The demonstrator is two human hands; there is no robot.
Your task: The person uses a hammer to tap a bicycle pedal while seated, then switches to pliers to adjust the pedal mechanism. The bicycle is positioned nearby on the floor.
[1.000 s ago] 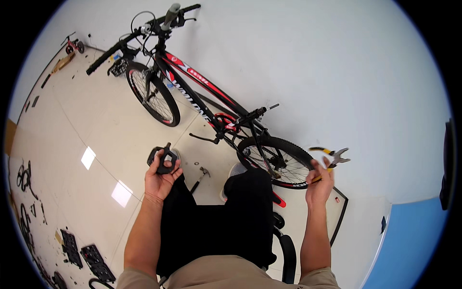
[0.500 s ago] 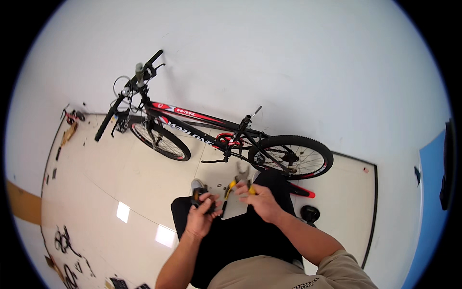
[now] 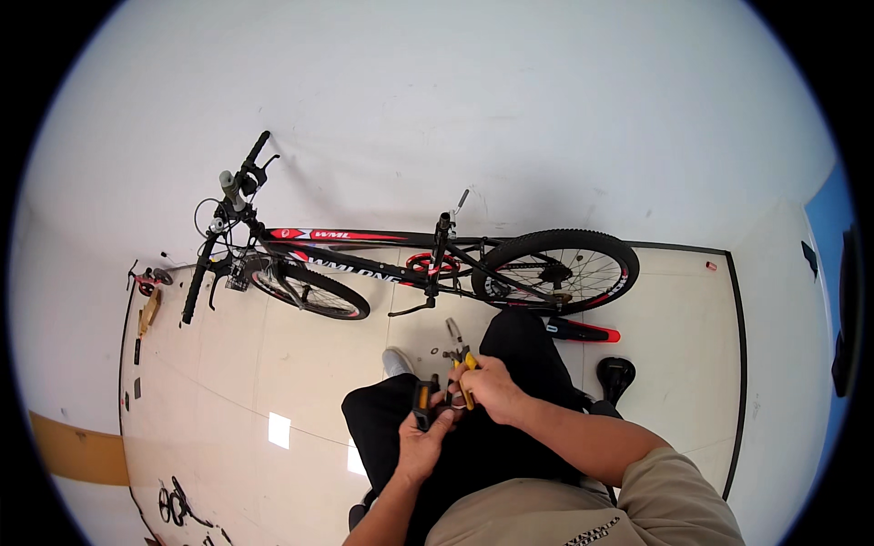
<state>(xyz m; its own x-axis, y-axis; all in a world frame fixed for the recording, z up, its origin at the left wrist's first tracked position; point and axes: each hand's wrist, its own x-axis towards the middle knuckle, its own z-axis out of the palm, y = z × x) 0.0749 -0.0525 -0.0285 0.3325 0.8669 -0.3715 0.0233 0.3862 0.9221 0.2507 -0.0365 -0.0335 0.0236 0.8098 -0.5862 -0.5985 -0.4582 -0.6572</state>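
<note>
My left hand (image 3: 421, 448) is closed around a black bicycle pedal (image 3: 422, 405) with an orange reflector on its side. Close beside it, my right hand (image 3: 493, 391) grips pliers (image 3: 468, 364) by their yellow and black handles. The metal jaws point away from me, toward the bicycle. My left fingertips come near the lower ends of the handles; whether they touch is hard to make out. Beyond both hands, a black and red bicycle (image 3: 355, 269) without a saddle leans along the wall. A crank arm (image 3: 412, 310) on its near side carries no pedal.
Right of my knee lie a black and red mudguard (image 3: 583, 332) and a black saddle (image 3: 615, 373). A small ring (image 3: 434, 351) is on the floor near my shoe (image 3: 397, 361). Black parts (image 3: 177, 502) are scattered at lower left; a small red wheeled object (image 3: 150, 278) stands at far left.
My hands have come together, the pedal moving right toward the pliers. The pliers' jaws and handles, spread before, are now closer together. The whole view has shifted slightly.
</note>
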